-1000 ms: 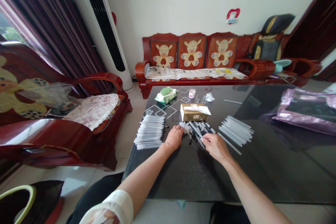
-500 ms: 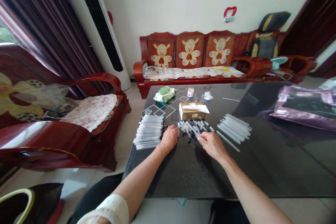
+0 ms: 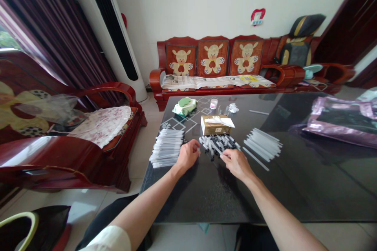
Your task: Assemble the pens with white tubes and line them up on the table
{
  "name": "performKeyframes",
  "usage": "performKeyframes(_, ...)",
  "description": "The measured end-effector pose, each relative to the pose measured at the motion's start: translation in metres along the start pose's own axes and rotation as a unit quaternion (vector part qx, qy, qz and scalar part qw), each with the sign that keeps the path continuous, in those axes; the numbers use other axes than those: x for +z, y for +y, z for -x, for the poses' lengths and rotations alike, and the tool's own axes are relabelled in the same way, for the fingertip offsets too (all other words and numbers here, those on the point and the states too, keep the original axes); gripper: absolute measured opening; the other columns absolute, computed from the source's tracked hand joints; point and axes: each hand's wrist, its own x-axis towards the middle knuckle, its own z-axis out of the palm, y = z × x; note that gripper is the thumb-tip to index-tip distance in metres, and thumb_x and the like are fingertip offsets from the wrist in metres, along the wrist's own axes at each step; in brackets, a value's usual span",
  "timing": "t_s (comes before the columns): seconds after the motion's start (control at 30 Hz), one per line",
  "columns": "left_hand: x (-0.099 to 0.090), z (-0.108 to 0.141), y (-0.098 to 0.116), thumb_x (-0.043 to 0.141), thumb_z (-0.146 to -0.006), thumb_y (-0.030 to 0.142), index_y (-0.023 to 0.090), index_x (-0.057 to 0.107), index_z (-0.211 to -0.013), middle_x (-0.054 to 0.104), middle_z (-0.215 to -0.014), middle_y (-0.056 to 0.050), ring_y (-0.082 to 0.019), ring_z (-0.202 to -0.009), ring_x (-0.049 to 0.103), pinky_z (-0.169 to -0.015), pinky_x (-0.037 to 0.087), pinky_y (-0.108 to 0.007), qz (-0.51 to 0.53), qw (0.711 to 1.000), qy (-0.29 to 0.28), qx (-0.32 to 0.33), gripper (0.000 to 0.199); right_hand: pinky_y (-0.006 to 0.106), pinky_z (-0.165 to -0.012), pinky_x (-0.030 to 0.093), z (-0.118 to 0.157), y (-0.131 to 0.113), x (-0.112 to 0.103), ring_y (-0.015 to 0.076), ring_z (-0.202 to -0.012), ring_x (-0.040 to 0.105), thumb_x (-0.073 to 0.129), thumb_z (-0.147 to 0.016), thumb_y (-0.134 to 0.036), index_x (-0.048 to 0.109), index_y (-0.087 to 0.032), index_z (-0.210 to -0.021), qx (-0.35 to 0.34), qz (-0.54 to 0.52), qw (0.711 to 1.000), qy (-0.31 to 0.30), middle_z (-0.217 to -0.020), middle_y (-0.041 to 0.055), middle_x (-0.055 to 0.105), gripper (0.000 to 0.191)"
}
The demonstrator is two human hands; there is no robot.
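Note:
My left hand [image 3: 189, 154] is closed, its fingertips pinched together between two piles; whatever they hold is too small to make out. To its left lies a neat row of pens [image 3: 167, 147] with whitish barrels and dark ends. My right hand [image 3: 236, 162] is closed too, thumb and fingers pinched at the front right of a loose heap of small black and white pen parts [image 3: 219, 142]. What sits in its fingertips blends into the heap. Right of that hand is a stack of translucent whitish tubes [image 3: 262, 143], with a single tube [image 3: 256, 159] lying along its near side.
A gold tissue box [image 3: 216, 126] stands right behind the heap on the dark glossy table [image 3: 294, 188]. Farther back are a green wipes pack [image 3: 185, 106], a small white tub [image 3: 213, 103] and crumpled tissue [image 3: 233, 108]. A purple-edged plastic bag [image 3: 341, 123] lies at the right.
My left hand has turned slightly, its fingers drawn up and curled off the pens' edge. My right hand has shifted a little left and down, at the heap's edge.

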Motion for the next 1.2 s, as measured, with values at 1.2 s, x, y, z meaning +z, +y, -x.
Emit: performKeyframes(1.2, -0.032, 0.023, -0.01, 0.076, -0.064, 0.028, 0.011, 0.063, -0.083, 0.063, -0.064, -0.003, -0.01, -0.057, 0.061, -0.053, 0.05, -0.02, 0.448, 0.866, 0.056, -0.213, 0.029, 0.02, -0.045, 0.037, 0.015, -0.036, 0.009, 0.0098, -0.043, 0.051, 0.051, -0.083, -0.032, 0.066, -0.016, -0.078, -0.062, -0.191, 0.973, -0.114, -0.052, -0.0019, 0.056, 0.023)
